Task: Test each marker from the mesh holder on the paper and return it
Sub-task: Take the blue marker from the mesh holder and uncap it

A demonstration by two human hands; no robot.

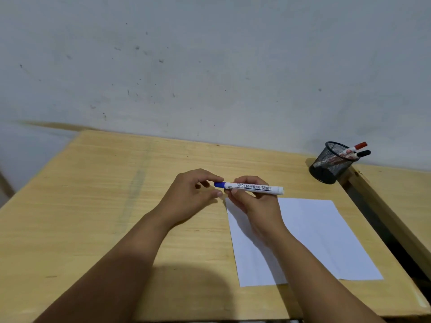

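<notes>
A white board marker with a blue cap [254,187] lies level above the table, held by its barrel in my right hand [254,201]. My left hand [193,194] is at the blue cap end, thumb and forefinger pinched around the cap. A white sheet of paper [314,238] lies flat on the table, partly under my right hand and forearm. The black mesh holder [331,163] stands at the back right, with a red-capped marker [358,146] and a black-capped marker [361,154] leaning out of it to the right.
The wooden table [116,206] runs up to a grey wall at the back. Its right edge is close to the holder, with a dark gap [384,231] and a second wooden surface [401,190] beyond.
</notes>
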